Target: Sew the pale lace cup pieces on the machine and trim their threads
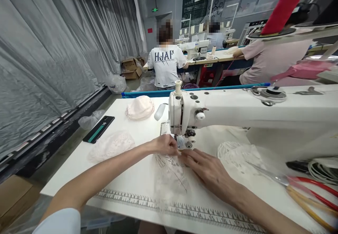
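Observation:
A piece of white lace fabric (171,174) lies on the white table (79,163) in front of the sewing machine (237,110). My left hand (166,145) is closed in a pinch on the lace's far edge, right below the needle and presser foot (180,140). My right hand (208,168) lies flat on the lace just to the right, fingers stretched out toward the needle and pressing the fabric down.
On the table's left are a pile of lace pieces (111,146), a stack of pink padded cups (139,108) and a dark phone (99,129). More lace (237,153), scissors and red and yellow cables (311,195) lie right. Other people sit at machines behind.

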The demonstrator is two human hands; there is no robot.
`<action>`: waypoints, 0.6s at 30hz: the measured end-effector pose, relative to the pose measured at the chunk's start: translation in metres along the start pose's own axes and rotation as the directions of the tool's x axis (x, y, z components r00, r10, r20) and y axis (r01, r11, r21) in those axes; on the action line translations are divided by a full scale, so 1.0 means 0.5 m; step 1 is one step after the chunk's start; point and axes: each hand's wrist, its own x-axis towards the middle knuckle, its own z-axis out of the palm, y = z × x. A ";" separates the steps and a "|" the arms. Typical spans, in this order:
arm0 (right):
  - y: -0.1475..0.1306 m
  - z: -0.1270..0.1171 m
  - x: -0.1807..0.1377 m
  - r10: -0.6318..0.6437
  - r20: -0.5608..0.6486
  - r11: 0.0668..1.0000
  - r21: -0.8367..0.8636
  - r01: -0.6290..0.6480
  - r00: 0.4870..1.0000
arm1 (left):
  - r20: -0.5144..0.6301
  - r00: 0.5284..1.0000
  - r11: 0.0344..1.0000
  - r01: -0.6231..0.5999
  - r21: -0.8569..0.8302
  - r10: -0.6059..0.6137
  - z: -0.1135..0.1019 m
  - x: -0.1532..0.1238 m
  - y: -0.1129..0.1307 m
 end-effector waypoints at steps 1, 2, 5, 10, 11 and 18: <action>0.008 0.010 0.006 -0.055 -0.009 0.998 -0.027 0.055 0.998 | 0.002 1.000 1.000 -0.001 0.012 0.001 -0.002 0.002 0.001; 0.015 0.020 0.009 -0.093 -0.012 0.995 -0.046 0.093 0.996 | -0.001 1.000 1.000 -0.001 0.022 0.001 -0.003 0.004 0.002; 0.030 0.044 0.006 -0.121 0.011 0.991 -0.048 0.122 0.993 | -0.020 1.000 0.999 -0.002 0.042 0.003 -0.006 0.009 0.001; 0.036 0.048 -0.007 -0.101 0.028 0.995 -0.003 0.101 0.994 | -0.086 0.996 0.992 -0.015 0.124 0.026 -0.004 0.006 0.005; 0.035 0.046 -0.006 -0.100 0.028 0.995 0.002 0.100 0.995 | -0.104 0.994 0.989 -0.013 0.148 0.028 -0.004 0.005 0.006; 0.031 0.033 0.004 -0.140 -0.037 0.987 0.077 0.142 0.990 | -0.148 0.989 0.970 0.018 0.241 0.018 0.003 -0.002 0.006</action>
